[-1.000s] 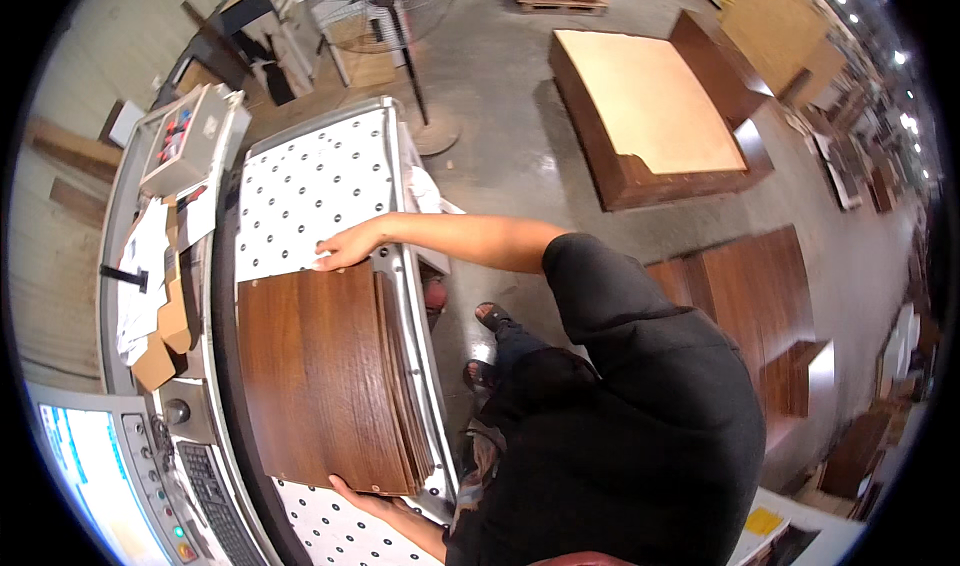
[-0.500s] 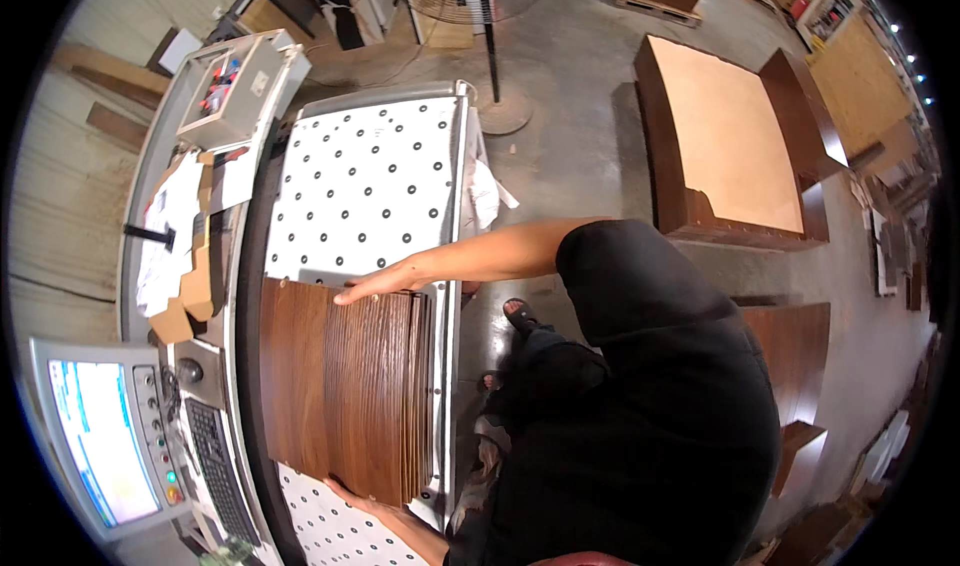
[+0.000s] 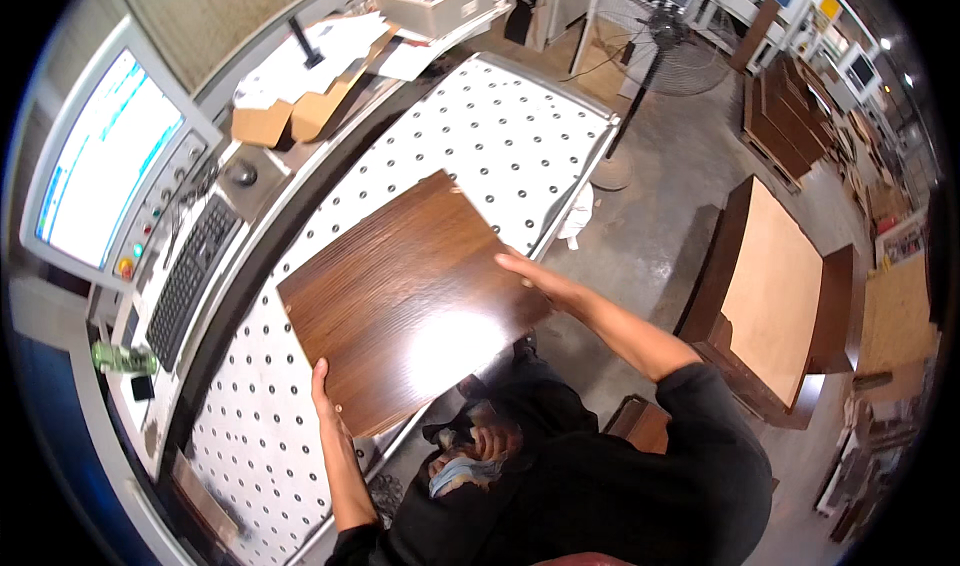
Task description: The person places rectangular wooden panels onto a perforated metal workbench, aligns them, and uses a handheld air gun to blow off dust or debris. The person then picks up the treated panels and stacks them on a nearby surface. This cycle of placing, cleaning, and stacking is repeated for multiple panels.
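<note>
A dark brown wood-grain board (image 3: 410,286) is held up in front of me, tilted, with glare on its near part. My left hand (image 3: 325,396) grips its near-left edge, thumb on top and the other fingers hidden below. On the opposite edge, to the right, my right hand (image 3: 538,278) is closed in the same way. Small pale holes show along both gripped edges. Whether more boards lie under this one is hidden. Beneath it is a white table top (image 3: 260,416) dotted with black round spots.
Left of the table are a monitor (image 3: 115,156), a keyboard (image 3: 195,276) and a green bottle (image 3: 122,358). Papers (image 3: 305,61) and a grey box (image 3: 435,1) sit farther up. A fan (image 3: 665,31) stands beyond the table; a stack of brown panels (image 3: 770,276) stands at right.
The boards lay stacked square on the table with my hands at their far and near sides. Now the board is raised and turned, nearer my body. My view has swung round.
</note>
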`<state>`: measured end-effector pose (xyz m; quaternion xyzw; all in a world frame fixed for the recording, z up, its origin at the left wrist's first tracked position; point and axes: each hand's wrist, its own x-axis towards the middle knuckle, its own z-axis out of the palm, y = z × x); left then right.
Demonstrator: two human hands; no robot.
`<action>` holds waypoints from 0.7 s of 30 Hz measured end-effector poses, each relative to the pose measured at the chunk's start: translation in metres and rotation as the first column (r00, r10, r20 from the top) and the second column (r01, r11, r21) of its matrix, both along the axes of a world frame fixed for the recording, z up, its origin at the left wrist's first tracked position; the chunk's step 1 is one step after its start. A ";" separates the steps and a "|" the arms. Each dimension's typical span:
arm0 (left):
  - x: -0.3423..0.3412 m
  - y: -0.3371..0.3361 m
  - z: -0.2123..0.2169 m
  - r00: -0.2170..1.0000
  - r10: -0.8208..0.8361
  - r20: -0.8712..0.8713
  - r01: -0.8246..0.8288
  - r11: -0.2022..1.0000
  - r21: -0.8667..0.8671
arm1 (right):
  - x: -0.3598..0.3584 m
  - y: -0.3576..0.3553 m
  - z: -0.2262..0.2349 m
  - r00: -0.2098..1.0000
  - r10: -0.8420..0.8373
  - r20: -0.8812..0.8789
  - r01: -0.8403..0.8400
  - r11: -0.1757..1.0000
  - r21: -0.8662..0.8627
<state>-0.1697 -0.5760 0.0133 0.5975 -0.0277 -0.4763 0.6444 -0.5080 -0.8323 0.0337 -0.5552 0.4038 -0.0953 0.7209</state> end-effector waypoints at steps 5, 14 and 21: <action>-0.004 0.004 0.008 0.984 -0.169 -0.056 0.170 0.985 0.003 | -0.052 0.077 -0.006 0.963 -0.267 -0.048 0.270 0.958 0.092; 0.012 -0.007 -0.002 0.894 -0.448 -0.017 0.448 0.894 -0.003 | -0.056 0.052 -0.026 0.855 -0.512 0.076 0.413 0.764 0.496; 0.033 -0.019 -0.005 0.921 -0.332 -0.204 0.343 0.939 0.019 | -0.071 0.085 -0.045 0.773 -0.631 0.059 0.524 0.689 0.501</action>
